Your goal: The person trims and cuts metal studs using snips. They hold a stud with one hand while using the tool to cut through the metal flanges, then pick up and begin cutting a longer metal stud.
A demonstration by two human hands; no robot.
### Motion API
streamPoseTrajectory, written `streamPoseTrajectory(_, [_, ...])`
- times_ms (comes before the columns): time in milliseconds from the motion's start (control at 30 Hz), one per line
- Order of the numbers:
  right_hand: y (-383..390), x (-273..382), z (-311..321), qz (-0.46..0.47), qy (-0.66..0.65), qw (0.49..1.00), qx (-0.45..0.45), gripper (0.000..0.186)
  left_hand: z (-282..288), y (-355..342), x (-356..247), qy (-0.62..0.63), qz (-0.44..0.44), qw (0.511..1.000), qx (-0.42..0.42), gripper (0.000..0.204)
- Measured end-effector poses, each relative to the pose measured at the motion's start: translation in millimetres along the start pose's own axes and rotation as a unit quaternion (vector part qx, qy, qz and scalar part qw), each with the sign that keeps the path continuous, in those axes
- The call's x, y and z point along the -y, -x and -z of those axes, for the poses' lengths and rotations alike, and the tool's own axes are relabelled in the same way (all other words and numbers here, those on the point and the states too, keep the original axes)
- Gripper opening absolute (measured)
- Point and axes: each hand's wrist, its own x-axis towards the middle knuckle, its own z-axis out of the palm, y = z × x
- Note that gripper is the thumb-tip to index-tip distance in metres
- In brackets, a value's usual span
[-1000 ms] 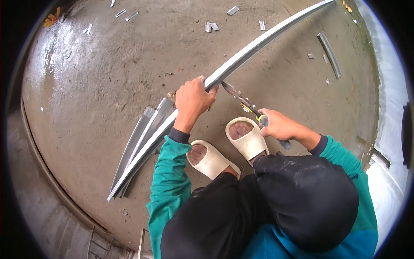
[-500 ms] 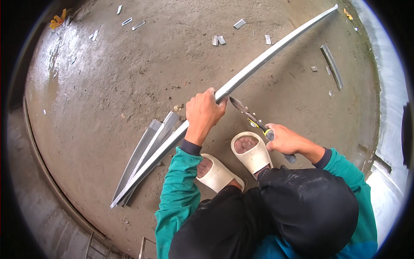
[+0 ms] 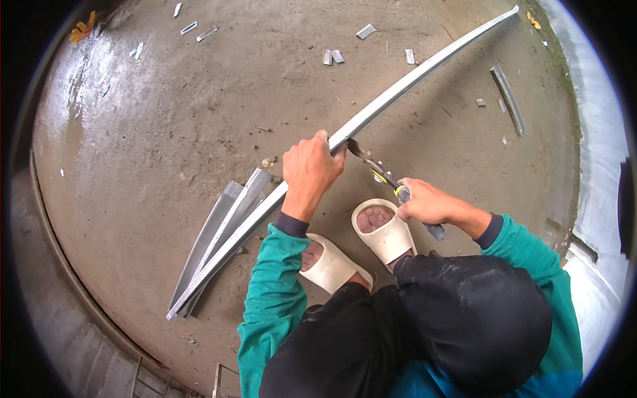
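My left hand point(image 3: 310, 169) is closed round a long, light-grey metal channel point(image 3: 411, 78), which slants from lower left to upper right across the floor. In my right hand point(image 3: 431, 202) are tin snips point(image 3: 379, 171) with dark blades and grey-and-yellow handles. The tips of the blades meet the channel's near edge, just right of my left thumb; whether they bite into the metal I cannot tell. Under and beside the channel's lower end lie shorter metal channels point(image 3: 211, 229).
Small metal offcuts point(image 3: 332, 57) are scattered over the rough concrete floor point(image 3: 166, 113). A short channel piece point(image 3: 508, 101) lies at the right, near a pale wall point(image 3: 594, 166). My feet in cream slides point(image 3: 391, 235) are close below the snips. An orange glove-like thing point(image 3: 83, 28) lies far left.
My right hand has moved up and left with the snips, bringing their blade tips to the channel's edge. My left hand keeps its hold on the channel.
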Motion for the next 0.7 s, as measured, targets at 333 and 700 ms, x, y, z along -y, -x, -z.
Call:
streamPoseTrajectory(333, [-8, -11, -12, 0.003, 0.025, 0.999, -0.039, 0.060, -1, -4, -2, -0.006, -0.027, 1.000, -0.001, 0.037])
streamPoseTrajectory(700, [-5, -20, -15, 0.029, 0.042, 0.992, -0.119, 0.039, 6, -3, -10, 0.029, -0.001, 0.999, 0.023, 0.034])
